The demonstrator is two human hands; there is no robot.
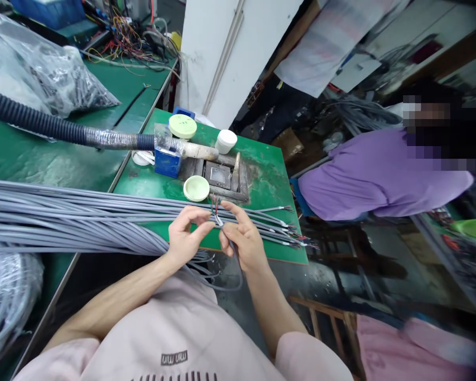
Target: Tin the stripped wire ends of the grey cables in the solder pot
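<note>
My left hand [187, 233] and my right hand [241, 238] meet over the near edge of a green table [262, 174]. Both pinch the stripped end of one grey cable [219, 218], whose thin coloured cores stick up between the fingertips. The cable's grey sheath loops down under my right palm. A thick bundle of grey cables [71, 217] lies across the table from the left, ending in stripped tips [297, 241] right of my hands.
Behind my hands are a metal fixture [222, 174], a blue box [167, 159], pale green lids [196, 188] and a white jar [226, 141]. A corrugated hose [31, 121] runs in from the left. A person in a purple top [381, 174] bends over at right.
</note>
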